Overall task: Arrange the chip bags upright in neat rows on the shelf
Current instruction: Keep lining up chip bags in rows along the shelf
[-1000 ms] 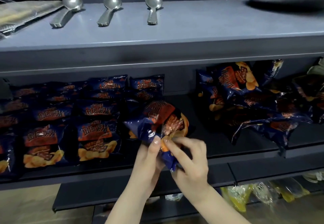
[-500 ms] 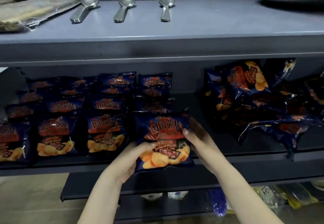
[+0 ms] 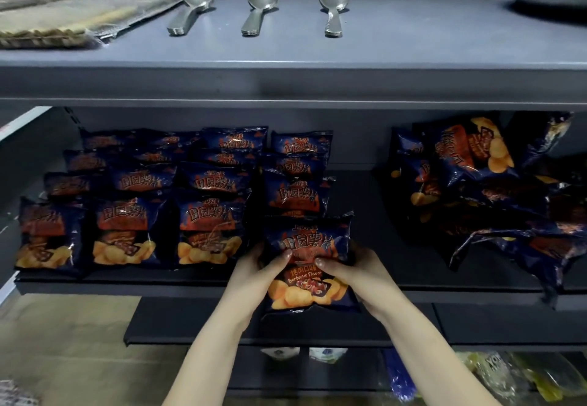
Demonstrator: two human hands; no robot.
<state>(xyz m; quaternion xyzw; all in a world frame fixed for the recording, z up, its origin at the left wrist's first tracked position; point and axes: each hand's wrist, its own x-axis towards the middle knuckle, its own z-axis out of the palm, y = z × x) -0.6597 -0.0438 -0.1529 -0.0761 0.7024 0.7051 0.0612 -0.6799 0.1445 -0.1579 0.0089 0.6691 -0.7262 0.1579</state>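
Observation:
A dark blue barbecue chip bag [image 3: 307, 291] stands upright at the front edge of the middle shelf [image 3: 413, 288]. My left hand [image 3: 260, 270] holds its left side and my right hand [image 3: 352, 270] its right side, thumbs pressed on the front. The bag heads a column of the same bags [image 3: 293, 196]. To its left, rows of upright chip bags [image 3: 127, 231] fill the shelf. A loose, tumbled pile of chip bags [image 3: 482, 189] lies at the right end of the shelf.
The upper shelf [image 3: 317, 72] juts out above, carrying three metal spoons [image 3: 257, 8], wrapped flat packages [image 3: 63, 18] at left and a dark object at far right. Lower shelves hold yellow packets [image 3: 521, 377]. A bare shelf gap separates rows and pile.
The bag went from crumpled and tilted in both hands to upright, facing me, and now sits lower at the front of the column. My thumbs have shifted onto its front.

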